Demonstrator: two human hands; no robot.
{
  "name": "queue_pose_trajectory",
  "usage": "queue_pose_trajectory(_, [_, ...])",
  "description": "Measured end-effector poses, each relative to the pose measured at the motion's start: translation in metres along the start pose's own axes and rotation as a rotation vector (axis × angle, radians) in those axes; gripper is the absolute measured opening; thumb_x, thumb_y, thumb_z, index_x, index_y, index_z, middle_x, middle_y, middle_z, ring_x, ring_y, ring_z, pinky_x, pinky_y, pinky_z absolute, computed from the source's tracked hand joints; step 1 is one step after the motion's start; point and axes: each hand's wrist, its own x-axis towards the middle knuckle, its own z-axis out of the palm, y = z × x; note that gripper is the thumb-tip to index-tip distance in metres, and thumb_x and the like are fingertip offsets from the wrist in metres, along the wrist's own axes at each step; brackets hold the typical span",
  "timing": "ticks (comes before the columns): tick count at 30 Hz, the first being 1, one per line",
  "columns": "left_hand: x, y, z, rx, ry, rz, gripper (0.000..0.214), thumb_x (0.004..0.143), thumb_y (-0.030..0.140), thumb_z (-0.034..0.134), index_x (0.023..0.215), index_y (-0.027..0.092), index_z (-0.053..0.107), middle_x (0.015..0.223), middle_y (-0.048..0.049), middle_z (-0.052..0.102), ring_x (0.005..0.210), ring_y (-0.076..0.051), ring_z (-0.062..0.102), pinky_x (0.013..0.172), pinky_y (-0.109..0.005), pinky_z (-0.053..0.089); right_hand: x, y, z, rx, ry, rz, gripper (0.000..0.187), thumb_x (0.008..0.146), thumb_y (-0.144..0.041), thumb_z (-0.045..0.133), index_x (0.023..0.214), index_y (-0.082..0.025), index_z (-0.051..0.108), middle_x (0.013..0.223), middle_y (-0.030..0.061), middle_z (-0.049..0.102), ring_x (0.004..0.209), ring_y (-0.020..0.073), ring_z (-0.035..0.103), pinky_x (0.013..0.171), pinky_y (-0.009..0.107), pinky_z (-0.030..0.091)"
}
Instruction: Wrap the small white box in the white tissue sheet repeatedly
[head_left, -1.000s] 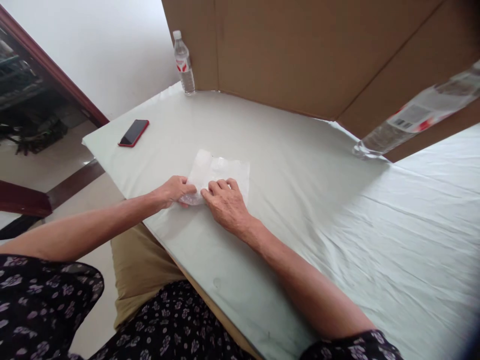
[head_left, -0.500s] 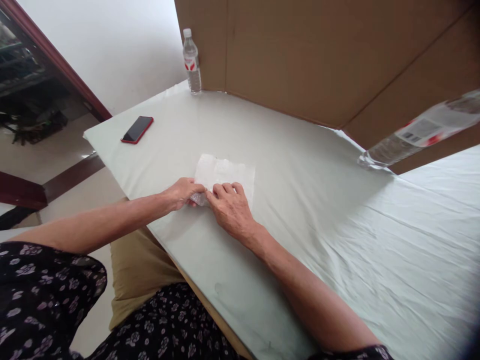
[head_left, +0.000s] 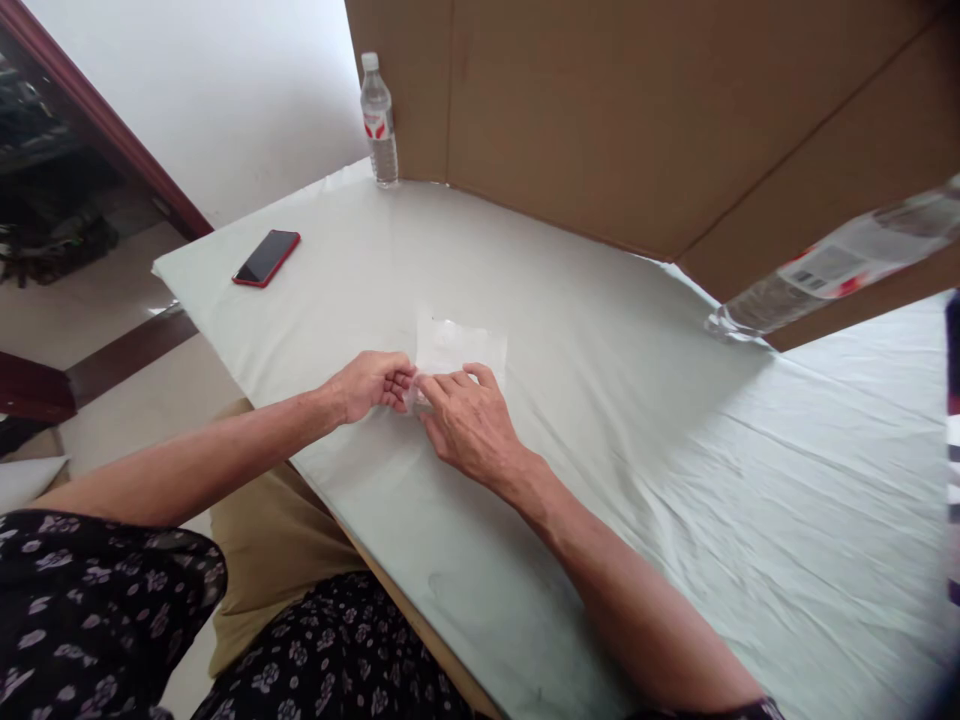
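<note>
A white paper tissue [head_left: 461, 346] lies on the pale cloth of the table [head_left: 600, 400], folded smaller at its near edge. My left hand [head_left: 371, 383] pinches the tissue's near left corner with curled fingers. My right hand [head_left: 469, 425] rests on the near edge beside it, its fingers bent and pressing the tissue down. The two hands nearly touch at the fingertips. The part of the tissue under the fingers is hidden.
A red phone [head_left: 266, 258] lies near the table's left edge. One water bottle [head_left: 379, 122] stands at the far corner, another [head_left: 825, 270] at the right against a brown cardboard screen [head_left: 637, 110]. The table's near edge runs diagonally by my lap.
The tissue shows less area than before: its near left part has been folded or gathered in under my fingers. Both hands stayed at its near edge.
</note>
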Motion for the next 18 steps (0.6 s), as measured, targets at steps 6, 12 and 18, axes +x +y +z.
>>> queue_pose_trajectory(6, [-0.012, 0.0, -0.005, 0.2, -0.07, 0.11, 0.026, 0.068, 0.019, 0.055, 0.086, 0.013, 0.073, 0.076, -0.0067, 0.07, 0.068, -0.018, 0.064, 0.072, -0.036, 0.057, 0.005, 0.001, -0.01, 0.08, -0.091, 0.026, 0.018, 0.087, -0.009, 0.051, 0.095, -0.016, 0.066, 0.09, 0.0079, 0.075, 0.088, 0.0229, 0.065, 0.106, 0.043, 0.026])
queue_pose_trajectory(12, [-0.012, -0.028, 0.002, 0.862, 0.04, 0.694, 0.023, 0.085, 0.03, 0.056, 0.094, 0.02, 0.075, 0.088, -0.0061, 0.067, 0.082, -0.02, 0.061, 0.081, -0.033, 0.051, -0.012, 0.023, -0.018, 0.316, 0.139, 0.125, 0.014, 0.09, -0.017, 0.057, 0.096, -0.021, 0.069, 0.11, 0.0086, 0.077, 0.108, 0.0247, 0.067, 0.1, 0.042, 0.039])
queue_pose_trajectory(18, [-0.007, -0.053, 0.005, 0.963, 0.185, 1.036, 0.027, 0.095, 0.024, 0.049, 0.104, 0.013, 0.072, 0.104, -0.0151, 0.062, 0.097, -0.024, 0.059, 0.087, -0.036, 0.049, -0.063, 0.052, -0.024, 0.523, 0.104, 0.677, 0.016, 0.09, -0.026, 0.062, 0.102, -0.019, 0.069, 0.098, 0.0106, 0.077, 0.074, 0.0206, 0.07, 0.071, 0.036, 0.051])
